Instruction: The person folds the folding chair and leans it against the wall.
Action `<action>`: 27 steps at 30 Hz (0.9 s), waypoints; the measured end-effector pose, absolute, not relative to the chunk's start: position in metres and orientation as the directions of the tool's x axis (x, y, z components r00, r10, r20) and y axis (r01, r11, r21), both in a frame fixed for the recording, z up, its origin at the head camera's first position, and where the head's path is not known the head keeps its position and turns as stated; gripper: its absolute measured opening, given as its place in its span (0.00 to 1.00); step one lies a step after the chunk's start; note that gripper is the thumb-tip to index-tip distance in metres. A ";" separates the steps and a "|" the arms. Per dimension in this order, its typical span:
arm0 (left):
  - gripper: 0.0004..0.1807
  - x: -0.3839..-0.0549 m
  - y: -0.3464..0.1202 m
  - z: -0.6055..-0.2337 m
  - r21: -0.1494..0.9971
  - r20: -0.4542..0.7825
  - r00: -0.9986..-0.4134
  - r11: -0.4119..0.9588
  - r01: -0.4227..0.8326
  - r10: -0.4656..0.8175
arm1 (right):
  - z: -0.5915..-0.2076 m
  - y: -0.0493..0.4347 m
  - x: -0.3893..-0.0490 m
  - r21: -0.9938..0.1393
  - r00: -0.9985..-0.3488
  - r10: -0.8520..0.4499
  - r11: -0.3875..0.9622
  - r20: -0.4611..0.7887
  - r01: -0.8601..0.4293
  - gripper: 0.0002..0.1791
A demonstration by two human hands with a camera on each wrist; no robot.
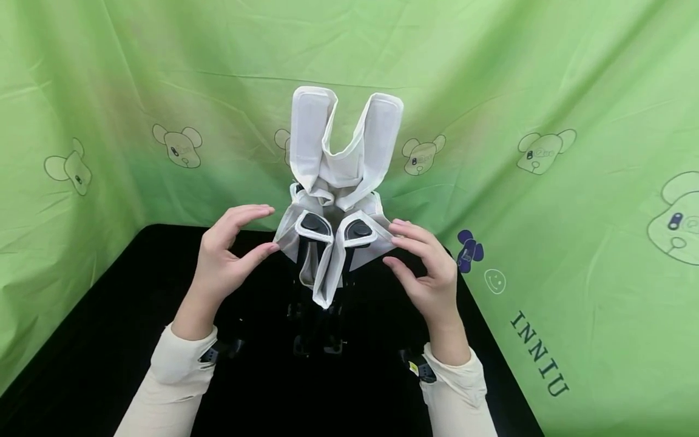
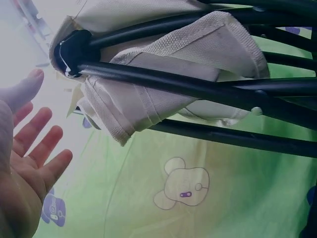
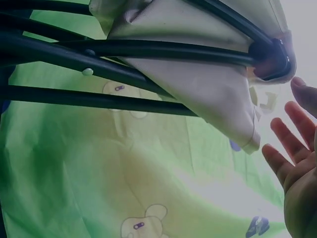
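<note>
A folding chair with off-white fabric [image 1: 310, 130] stands bunched together between the two hands. In the left wrist view its black tubes [image 2: 168, 83] cross at riveted joints, with a dark plastic corner cap [image 2: 74, 52] at the end. My left hand [image 1: 221, 255] is held at the chair's left side, fingers spread and thumb tip right by the fabric edge. On the other side my right hand [image 1: 431, 276] has relaxed fingers close by the fabric's right edge. A second corner cap [image 3: 270, 59] shows near the right thumb. Neither palm holds anything.
A black tabletop [image 1: 371, 394] lies under the chair and the forearms. Behind and on both sides hangs a green curtain [image 1: 229, 91] printed with bear heads. Each wrist wears a dark strap with a camera, such as the right strap [image 1: 427, 371].
</note>
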State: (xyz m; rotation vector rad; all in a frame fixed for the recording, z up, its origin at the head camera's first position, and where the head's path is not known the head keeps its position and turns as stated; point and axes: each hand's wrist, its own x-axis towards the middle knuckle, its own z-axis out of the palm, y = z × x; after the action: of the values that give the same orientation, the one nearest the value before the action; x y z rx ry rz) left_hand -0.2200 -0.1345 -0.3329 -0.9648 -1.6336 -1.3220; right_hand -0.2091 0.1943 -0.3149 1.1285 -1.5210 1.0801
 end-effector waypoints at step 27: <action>0.22 -0.185 -0.117 -0.416 0.782 0.623 -0.779 0.059 0.620 -0.073 | -0.369 0.207 -0.190 -0.332 -0.324 0.072 0.257 0.943 -0.908 0.13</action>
State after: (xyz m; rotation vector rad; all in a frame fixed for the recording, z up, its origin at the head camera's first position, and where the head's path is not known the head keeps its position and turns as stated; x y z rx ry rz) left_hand -0.1848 -0.1174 -0.4157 -0.5455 -1.8317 -1.7719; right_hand -0.1903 0.2074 -0.3691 0.8066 -1.5441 1.2502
